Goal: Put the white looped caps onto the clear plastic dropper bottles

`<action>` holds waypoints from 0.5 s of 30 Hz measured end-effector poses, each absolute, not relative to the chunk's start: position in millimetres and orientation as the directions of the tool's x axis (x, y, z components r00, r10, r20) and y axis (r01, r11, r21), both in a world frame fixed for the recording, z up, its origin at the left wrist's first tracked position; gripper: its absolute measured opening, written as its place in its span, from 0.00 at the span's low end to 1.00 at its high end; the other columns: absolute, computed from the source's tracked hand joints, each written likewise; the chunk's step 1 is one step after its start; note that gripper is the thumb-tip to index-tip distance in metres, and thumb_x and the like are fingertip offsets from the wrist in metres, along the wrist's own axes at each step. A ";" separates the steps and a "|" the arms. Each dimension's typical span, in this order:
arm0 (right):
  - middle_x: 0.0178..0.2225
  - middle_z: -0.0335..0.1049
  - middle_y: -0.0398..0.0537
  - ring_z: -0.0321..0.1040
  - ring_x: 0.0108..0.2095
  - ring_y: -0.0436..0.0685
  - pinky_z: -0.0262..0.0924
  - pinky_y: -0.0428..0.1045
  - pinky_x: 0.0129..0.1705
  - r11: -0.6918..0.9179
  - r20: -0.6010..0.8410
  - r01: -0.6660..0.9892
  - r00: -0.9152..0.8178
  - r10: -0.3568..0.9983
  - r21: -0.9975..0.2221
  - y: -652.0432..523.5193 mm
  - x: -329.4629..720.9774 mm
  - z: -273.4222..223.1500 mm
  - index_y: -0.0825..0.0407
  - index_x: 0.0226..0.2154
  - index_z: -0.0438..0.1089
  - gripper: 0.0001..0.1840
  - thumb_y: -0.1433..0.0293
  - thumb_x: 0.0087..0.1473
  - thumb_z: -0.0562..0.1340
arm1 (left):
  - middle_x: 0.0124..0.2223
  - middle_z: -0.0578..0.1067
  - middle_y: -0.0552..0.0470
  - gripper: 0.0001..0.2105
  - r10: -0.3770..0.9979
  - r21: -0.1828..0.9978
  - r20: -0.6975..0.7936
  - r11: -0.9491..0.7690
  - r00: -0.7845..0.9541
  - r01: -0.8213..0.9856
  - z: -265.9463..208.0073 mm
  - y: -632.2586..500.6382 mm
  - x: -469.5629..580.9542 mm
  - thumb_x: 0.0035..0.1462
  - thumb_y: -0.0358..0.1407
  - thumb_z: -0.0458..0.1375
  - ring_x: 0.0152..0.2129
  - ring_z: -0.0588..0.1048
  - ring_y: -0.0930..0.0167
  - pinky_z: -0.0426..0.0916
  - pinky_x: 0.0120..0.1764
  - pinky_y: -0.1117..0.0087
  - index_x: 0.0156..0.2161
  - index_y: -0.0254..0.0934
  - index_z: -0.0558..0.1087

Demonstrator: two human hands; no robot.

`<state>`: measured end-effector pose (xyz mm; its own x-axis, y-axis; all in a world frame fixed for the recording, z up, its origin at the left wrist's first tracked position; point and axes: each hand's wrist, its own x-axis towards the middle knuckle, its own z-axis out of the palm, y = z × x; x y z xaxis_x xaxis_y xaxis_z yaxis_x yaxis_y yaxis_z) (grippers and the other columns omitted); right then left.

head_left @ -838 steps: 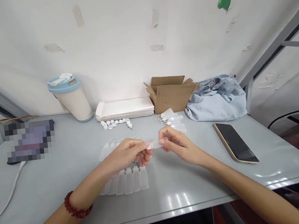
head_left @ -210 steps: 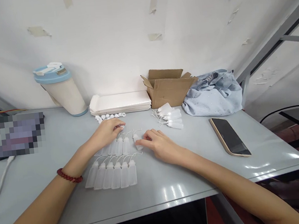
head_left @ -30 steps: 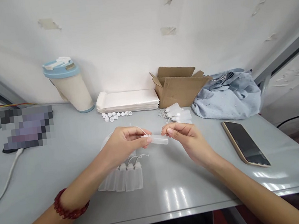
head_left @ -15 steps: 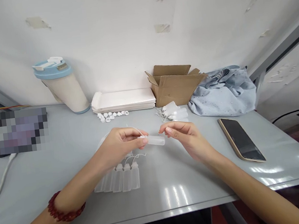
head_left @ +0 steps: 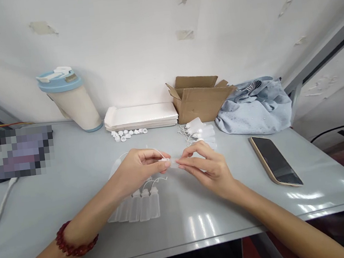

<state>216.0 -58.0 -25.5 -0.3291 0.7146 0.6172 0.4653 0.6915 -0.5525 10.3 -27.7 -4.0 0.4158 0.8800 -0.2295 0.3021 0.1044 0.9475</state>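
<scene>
Between my two hands, above the table, lies a small translucent plastic bottle (head_left: pixel 173 163) on its side. My left hand (head_left: pixel 146 163) pinches its neck end, where a thin white strap curves up. The fingers of my right hand (head_left: pixel 202 162) are closed round the bottle's other end and cover most of it. Below my left wrist, several similar bottles (head_left: pixel 144 206) lie in a row with straps at their necks, partly hidden by my forearm. Another group of bottles (head_left: pixel 201 132) lies in front of the cardboard box. Several small white caps (head_left: pixel 126 134) are scattered near the envelopes.
At the back stand a tumbler (head_left: pixel 74 103), a stack of white padded envelopes (head_left: pixel 142 115), an open cardboard box (head_left: pixel 203 102) and a bundle of light blue cloth (head_left: pixel 253 109). A phone (head_left: pixel 275 161) lies at the right; a blurred device (head_left: pixel 22 152) with a cable is at the left.
My right hand has moved left and closed on the free end of the bottle. My left hand keeps its pinch on the neck end. The view has shifted slightly.
</scene>
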 end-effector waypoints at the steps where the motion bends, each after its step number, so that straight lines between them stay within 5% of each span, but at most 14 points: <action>1: 0.32 0.70 0.48 0.64 0.34 0.56 0.59 0.54 0.38 0.666 0.598 0.441 -0.303 0.742 -0.602 -58.8 216.1 -24.2 0.44 0.35 0.77 0.10 0.73 0.55 0.61 | 0.34 0.77 0.51 0.13 0.883 0.945 -0.233 0.108 0.408 0.307 -4.0 -27.6 10.1 0.48 0.46 0.63 0.31 0.75 0.68 0.69 0.38 0.68 0.34 0.38 0.77; 7: 0.31 0.70 0.44 0.64 0.35 0.54 0.57 0.52 0.41 0.208 0.199 0.064 -0.121 0.972 -0.976 -54.8 223.2 -20.5 0.44 0.28 0.78 0.06 0.66 0.53 0.64 | 0.38 0.78 0.52 0.11 0.897 0.934 -0.230 0.094 0.377 0.346 -2.8 -26.3 8.9 0.49 0.45 0.63 0.33 0.74 0.67 0.67 0.36 0.70 0.29 0.39 0.77; 10: 0.31 0.71 0.45 0.62 0.36 0.54 0.55 0.52 0.41 -0.015 0.001 -0.158 -0.099 0.995 -0.987 -50.1 226.4 -21.9 0.46 0.26 0.77 0.07 0.63 0.50 0.66 | 0.40 0.77 0.52 0.10 0.894 0.934 -0.228 0.089 0.385 0.346 -2.6 -26.3 9.4 0.49 0.44 0.63 0.32 0.74 0.69 0.67 0.35 0.71 0.29 0.38 0.78; 15: 0.32 0.69 0.47 0.60 0.34 0.54 0.54 0.51 0.39 -0.185 -0.154 -0.291 -0.125 0.980 -0.939 -48.1 226.8 -20.3 0.49 0.26 0.76 0.08 0.61 0.47 0.67 | 0.41 0.77 0.51 0.12 0.893 0.930 -0.233 0.090 0.384 0.355 -2.8 -26.6 10.5 0.49 0.45 0.62 0.30 0.74 0.69 0.67 0.33 0.70 0.30 0.38 0.78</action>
